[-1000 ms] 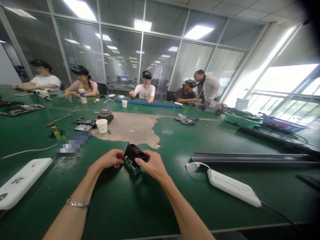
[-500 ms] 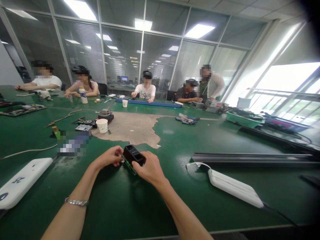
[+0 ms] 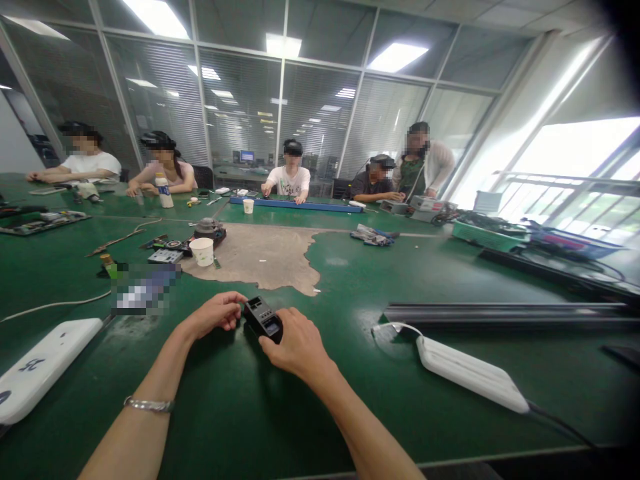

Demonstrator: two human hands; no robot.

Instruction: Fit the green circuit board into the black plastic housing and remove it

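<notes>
On the green surface, toward its near edge, lies a small black housing, long axis running from far-left to near-right. The right hand grips its near end with closed fingers; the left hand curls shut at its far-left end, seemingly touching it.

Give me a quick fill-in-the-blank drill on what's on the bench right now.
1. Both hands hold a small ____ box.
2. The left hand has a ____ bracelet on its wrist.
3. The white paper cup stands on the ____ side of the green table.

Missing words: black; silver; left
</notes>
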